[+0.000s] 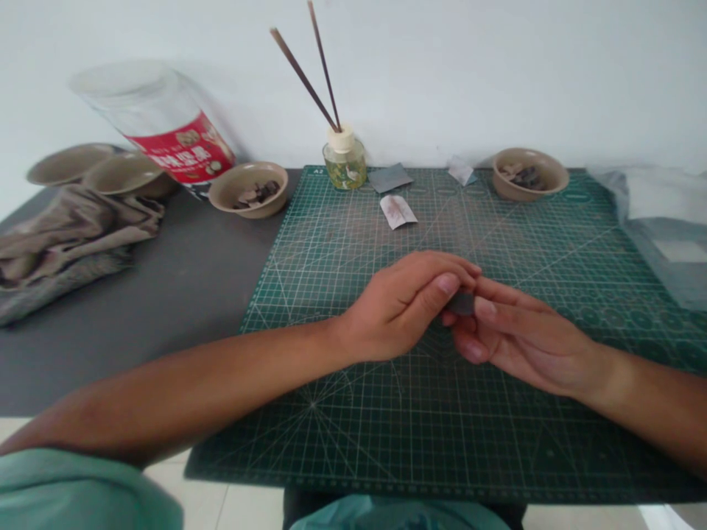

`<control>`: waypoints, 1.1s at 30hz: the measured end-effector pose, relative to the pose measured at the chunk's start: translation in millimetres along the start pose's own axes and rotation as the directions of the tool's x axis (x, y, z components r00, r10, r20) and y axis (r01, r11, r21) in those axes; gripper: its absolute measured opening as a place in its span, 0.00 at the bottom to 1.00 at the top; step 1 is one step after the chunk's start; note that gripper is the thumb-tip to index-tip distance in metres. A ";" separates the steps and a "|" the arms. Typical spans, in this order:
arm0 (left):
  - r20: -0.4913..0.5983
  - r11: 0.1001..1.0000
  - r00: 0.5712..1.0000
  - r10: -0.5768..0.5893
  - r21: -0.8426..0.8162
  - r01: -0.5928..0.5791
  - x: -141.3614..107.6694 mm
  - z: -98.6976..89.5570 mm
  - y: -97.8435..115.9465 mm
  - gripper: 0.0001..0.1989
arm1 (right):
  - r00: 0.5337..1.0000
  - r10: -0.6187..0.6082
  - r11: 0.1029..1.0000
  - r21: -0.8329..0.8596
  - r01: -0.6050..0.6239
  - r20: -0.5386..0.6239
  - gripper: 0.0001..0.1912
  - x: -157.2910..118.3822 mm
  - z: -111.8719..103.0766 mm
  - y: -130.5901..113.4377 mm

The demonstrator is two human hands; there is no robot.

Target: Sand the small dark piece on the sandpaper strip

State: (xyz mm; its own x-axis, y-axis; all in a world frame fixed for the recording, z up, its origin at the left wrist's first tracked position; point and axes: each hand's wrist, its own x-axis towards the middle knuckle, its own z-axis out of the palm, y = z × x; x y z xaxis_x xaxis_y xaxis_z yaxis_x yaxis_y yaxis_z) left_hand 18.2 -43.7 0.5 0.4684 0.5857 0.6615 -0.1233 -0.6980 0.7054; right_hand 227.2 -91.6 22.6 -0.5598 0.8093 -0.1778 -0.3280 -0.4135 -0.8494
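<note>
1. Left hand [395,309] is closed around a grasp rather than clenched in a fist: its thumb and curled fingers meet at the tips over a small dark grey piece [461,303], which sits between both hands, above the middle of the cutting mat.
2. Right hand [522,340] is partly curled, with its fingertips meeting that same piece from the other side. Fingers hide most of it, so what it is and how each hand shares its hold cannot be told.
3. Handling: a fingertip pinch gives the finest control, and working low over the mat leaves only a short drop if the piece slips. Even pressure from both sides helps keep it from twisting.
4. One green cutting mat [387,442] lies under both hands. Along its far edge are one dark grey square sheet [390,177], one pale sheet [460,171], one reed diffuser bottle [343,158] with two dark sticks [303,77], and one beige bowl [530,174] holding small pieces. One whitish paper slip [398,211] lies just nearer the hands.
5. Past the mat's far left corner, the dark grey worktop [182,316] carries three more beige bowls, one holding small pieces [248,189] and two overlapping [99,168], plus one clear jar with a red label [157,121], tilted, and one crumpled grey-brown cloth [66,243].
6. One grey plastic bag [657,221] overlaps the mat's far right corner.
</note>
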 end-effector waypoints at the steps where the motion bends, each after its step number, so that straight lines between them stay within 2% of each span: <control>1: -0.003 0.998 0.999 0.051 0.034 -0.050 -0.6 -0.9 -0.5 0.11 | 1.000 -0.015 1.000 0.018 0.015 -0.014 0.15 -0.1 0.1 -1.0; 4: 0.027 0.974 0.984 0.177 0.141 -0.179 -1.2 -4.3 -2.5 0.11 | 0.998 -0.046 0.996 0.070 0.048 -0.032 0.13 -0.7 -0.9 -2.1; 7: 0.040 0.956 0.975 0.217 0.193 -0.221 -0.2 -6.2 -4.2 0.14 | 0.998 -0.048 0.995 0.088 0.052 -0.047 0.14 -0.8 -2.9 -0.5; 20: 0.036 0.947 0.969 0.243 0.210 -0.245 2.3 -5.9 -8.1 0.18 | 0.997 -0.066 0.997 0.026 0.068 -0.050 0.14 2.0 -1.3 2.4; 25: 0.093 0.952 0.967 0.239 0.174 -0.252 2.4 -6.5 -6.4 0.15 | 0.996 -0.063 0.998 0.008 0.064 -0.068 0.15 1.5 1.8 1.1; 33: 0.124 0.948 0.955 0.269 0.139 -0.285 1.4 -6.0 -5.6 0.12 | 0.999 -0.048 0.998 0.043 0.047 0.017 0.18 1.7 0.2 4.8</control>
State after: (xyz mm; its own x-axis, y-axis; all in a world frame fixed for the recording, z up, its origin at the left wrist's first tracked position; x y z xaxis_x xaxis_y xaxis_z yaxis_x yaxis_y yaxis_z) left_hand 14.2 -36.5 -1.0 0.5228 0.3206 0.7899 -0.1286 -0.8863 0.4448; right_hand 224.6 -92.3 18.4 -0.5562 0.8210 -0.1287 -0.3862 -0.3925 -0.8347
